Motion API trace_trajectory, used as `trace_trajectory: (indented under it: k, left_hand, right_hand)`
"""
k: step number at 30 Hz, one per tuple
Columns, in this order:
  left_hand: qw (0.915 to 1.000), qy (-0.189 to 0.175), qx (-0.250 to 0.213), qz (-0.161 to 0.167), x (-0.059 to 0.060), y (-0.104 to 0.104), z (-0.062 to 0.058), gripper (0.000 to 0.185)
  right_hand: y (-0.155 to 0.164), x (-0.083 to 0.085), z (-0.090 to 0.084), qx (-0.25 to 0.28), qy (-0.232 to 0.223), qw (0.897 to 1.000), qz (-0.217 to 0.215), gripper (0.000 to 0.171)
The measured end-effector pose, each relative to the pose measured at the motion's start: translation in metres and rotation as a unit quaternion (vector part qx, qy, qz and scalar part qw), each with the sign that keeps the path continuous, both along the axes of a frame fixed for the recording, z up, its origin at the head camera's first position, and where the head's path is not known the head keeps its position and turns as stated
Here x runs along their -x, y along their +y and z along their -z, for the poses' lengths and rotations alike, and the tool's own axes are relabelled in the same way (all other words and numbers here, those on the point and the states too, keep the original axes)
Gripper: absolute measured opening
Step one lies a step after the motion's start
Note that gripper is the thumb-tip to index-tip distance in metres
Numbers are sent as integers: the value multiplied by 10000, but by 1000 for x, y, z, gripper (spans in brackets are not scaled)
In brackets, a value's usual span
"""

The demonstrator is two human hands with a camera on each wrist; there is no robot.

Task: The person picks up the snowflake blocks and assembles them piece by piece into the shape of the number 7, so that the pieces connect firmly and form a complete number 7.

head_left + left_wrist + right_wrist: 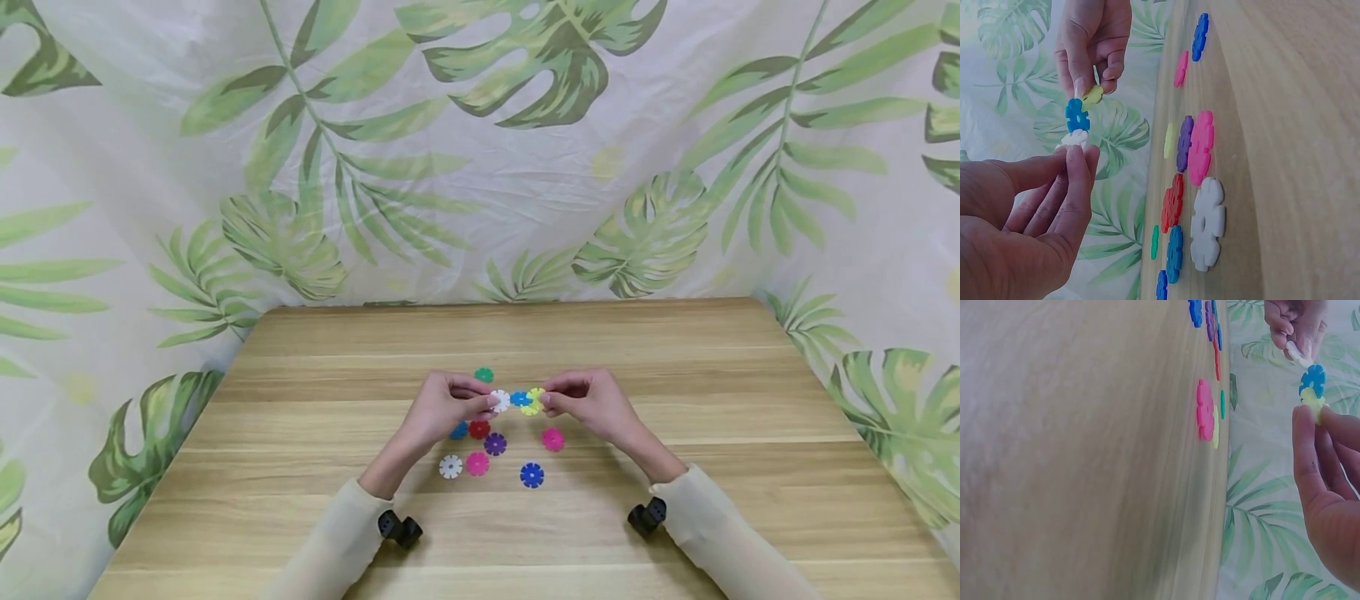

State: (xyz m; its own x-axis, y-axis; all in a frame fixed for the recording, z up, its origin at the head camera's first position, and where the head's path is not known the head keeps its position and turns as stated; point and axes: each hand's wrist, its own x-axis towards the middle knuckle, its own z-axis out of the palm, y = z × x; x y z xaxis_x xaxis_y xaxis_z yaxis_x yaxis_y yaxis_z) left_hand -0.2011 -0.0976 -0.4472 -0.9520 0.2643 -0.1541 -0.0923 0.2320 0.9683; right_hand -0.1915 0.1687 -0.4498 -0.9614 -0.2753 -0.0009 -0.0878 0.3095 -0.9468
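Note:
Between my two hands runs a short chain of notched plastic snowflake discs. My left hand (442, 408) pinches the white disc (500, 401) at one end, thumb against fingers. A light blue disc (1077, 116) forms the middle link, slotted with its neighbours and turned at an angle to them. At the other end, the fingers of my right hand (600, 406) pinch a yellow disc (1313, 403), covering part of it. The chain is held up above the tabletop, as both wrist views show.
On the wooden table (300, 467) lie several loose discs: red (479, 429), purple (495, 443), dark blue (532, 475), white (450, 467), green (483, 375), and two pink ones, one left (477, 464), one right (553, 439). Another yellow disc (1169, 140) lies behind. A leaf-printed cloth (525, 208) hangs beyond.

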Motion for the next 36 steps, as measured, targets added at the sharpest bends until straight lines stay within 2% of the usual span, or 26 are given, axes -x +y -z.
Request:
trace_trajectory:
  k: [9,15,23,29,33,36]
  left_hand:
    - [9996,155,235,72,-1,0,2,11]
    - [9987,303,409,86,-3,1,0,9]
    - [9943,782,722,48,-10,10,1,5]
    - [9952,669,709,-1,-10,10,5,7]
    - [9951,622,758,136,-7,8,5,9]
    - [9963,517,614,297,-5,5,7,11]
  right_hand:
    - [-3,0,2,7,61,9998,-175,17]
    - [-4,0,2,-172,6,9998,-42,16]
    - [-7,-3,1,-322,202,9993,-51,10]
    - [-8,-2,2,-409,121,9991,-72,9]
    - [-5,0,2,-534,-13,9982,-276,12]
    - [-2,1,2,-610,-20,9969,-505,17]
